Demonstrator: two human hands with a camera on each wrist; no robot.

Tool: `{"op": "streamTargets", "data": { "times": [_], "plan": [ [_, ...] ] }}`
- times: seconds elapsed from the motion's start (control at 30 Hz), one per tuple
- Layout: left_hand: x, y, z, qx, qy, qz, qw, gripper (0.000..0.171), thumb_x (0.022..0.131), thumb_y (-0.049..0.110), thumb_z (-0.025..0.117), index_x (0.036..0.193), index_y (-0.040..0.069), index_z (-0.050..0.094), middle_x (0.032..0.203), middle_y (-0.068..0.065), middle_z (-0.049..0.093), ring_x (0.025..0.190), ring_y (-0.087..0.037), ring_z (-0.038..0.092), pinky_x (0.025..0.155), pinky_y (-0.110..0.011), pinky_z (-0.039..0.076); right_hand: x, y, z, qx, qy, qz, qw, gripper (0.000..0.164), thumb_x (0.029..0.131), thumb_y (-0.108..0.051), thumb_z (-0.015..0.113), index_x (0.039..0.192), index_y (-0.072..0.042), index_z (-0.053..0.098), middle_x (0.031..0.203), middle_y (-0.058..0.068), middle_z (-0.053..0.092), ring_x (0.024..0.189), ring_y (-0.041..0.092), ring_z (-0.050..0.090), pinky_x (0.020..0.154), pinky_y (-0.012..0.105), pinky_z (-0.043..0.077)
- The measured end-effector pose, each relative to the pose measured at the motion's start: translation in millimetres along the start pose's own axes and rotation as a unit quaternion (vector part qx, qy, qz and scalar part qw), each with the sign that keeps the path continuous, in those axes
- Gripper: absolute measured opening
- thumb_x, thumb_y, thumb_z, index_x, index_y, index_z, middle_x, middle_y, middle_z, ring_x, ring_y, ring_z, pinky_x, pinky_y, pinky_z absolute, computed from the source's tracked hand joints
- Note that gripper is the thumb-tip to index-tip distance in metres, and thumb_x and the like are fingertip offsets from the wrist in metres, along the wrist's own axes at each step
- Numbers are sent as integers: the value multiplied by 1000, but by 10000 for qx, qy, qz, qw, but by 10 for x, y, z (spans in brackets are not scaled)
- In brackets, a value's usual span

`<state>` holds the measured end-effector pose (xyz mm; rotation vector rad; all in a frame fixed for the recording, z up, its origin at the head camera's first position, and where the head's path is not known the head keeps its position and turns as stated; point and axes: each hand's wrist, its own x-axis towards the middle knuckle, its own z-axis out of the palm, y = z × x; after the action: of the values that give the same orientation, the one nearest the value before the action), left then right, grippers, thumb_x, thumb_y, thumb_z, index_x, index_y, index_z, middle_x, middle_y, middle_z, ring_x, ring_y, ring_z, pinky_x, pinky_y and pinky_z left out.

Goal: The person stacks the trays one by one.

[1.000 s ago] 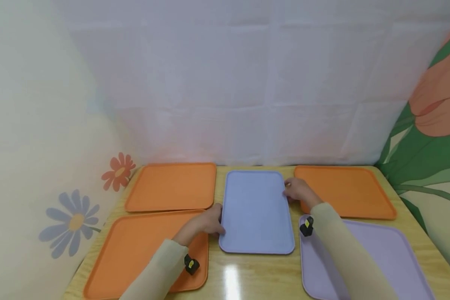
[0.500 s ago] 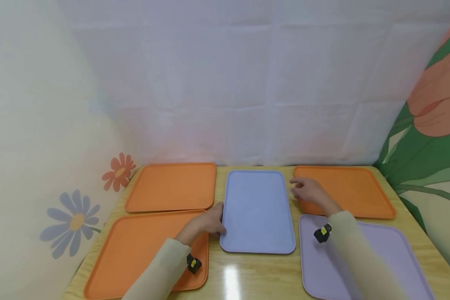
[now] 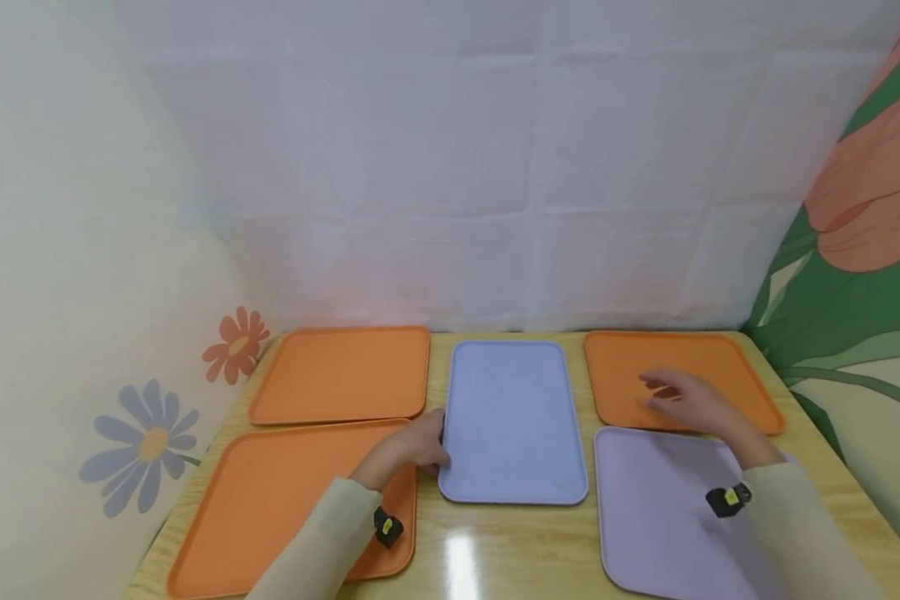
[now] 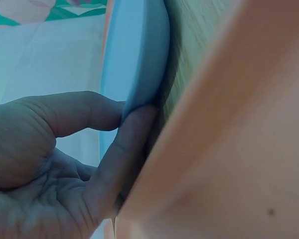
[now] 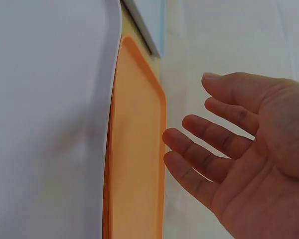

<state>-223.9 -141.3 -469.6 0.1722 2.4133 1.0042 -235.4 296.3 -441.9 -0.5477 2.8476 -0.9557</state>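
A blue tray (image 3: pixel 513 425) lies lengthwise in the middle of the wooden table. My left hand (image 3: pixel 424 442) pinches its left rim near the front corner; in the left wrist view the thumb is on the rim and a finger lies against its outer side. Over the front edge of the back right orange tray (image 3: pixel 607 367) hovers my right hand (image 3: pixel 692 402), its fingers loosely spread and holding nothing. In the right wrist view the fingers (image 5: pixel 199 159) stand apart from the trays.
Two more orange trays lie on the left, one at the back (image 3: pixel 345 375) and one in front (image 3: pixel 277 500) under my left forearm. A purple tray (image 3: pixel 645 508) lies front right, under my right forearm. A white cloth (image 3: pixel 495 167) hangs behind the table (image 3: pixel 510 550).
My right hand has come off the right rim of the blue tray and moved right, over the orange tray. My left hand keeps its place on the left rim.
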Motion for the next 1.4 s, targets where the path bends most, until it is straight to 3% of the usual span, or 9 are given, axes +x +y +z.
{"op": "streamTargets", "data": {
  "times": [0.33,0.57,0.73,0.83,0.93,1.03,1.3,1.4],
  "plan": [
    [6,-57,3,-40,-16,50,10000,74,80,-13,73,143,-14,34,120,-28,58,81,-29,68,61,-39,61,-438,296,-217,-157,113,-18,9998,47,96,-12,69,132,15,55,129,36,57,109,49,62,89,58,54],
    [-3,-60,11,-21,-12,50,10000,75,79,-13,73,143,-14,35,121,-28,58,80,-29,68,60,-39,61,-687,559,-274,-320,325,23,9990,46,91,-7,72,128,16,58,127,36,59,103,46,65,81,34,57],
    [-12,-52,2,8,9,41,10000,77,79,-13,73,145,-14,33,124,-29,57,81,-29,68,61,-39,61,-832,681,-334,-471,396,269,9977,48,91,-11,74,129,14,58,126,34,61,98,32,70,76,24,54],
    [-16,-46,-2,11,4,24,10000,78,79,-13,73,145,-14,32,127,-30,55,84,-28,67,61,-39,61,-906,731,-386,-485,279,485,9973,52,92,-13,73,132,14,55,126,35,60,101,35,69,76,24,52],
    [-19,-46,-4,-20,-5,34,10000,79,79,-13,73,146,-14,31,129,-30,54,86,-29,67,62,-39,61,-983,790,-434,-412,103,646,9970,54,94,-13,71,134,17,50,125,39,58,103,47,64,75,25,52],
    [-22,-50,-4,-57,-9,63,10000,79,79,-13,73,146,-13,31,130,-30,53,86,-29,66,62,-39,61,-1058,852,-471,-406,-18,863,9954,57,96,-15,69,136,19,47,127,40,56,102,46,65,73,26,52],
    [-25,-73,-17,-169,4,106,9998,76,80,-12,73,145,-12,33,123,-26,56,82,-28,67,60,-38,61,-1228,965,-493,-257,-330,1704,9845,68,100,-25,65,136,25,35,127,49,46,105,56,59,77,48,59],
    [-31,-84,-28,-255,13,83,9996,77,80,-13,73,146,-12,33,120,-25,56,83,-28,66,60,-39,61,-1282,1011,-486,14,-543,1871,9808,71,101,-24,63,137,27,30,124,51,45,105,56,59,79,47,59]
  ]
}}
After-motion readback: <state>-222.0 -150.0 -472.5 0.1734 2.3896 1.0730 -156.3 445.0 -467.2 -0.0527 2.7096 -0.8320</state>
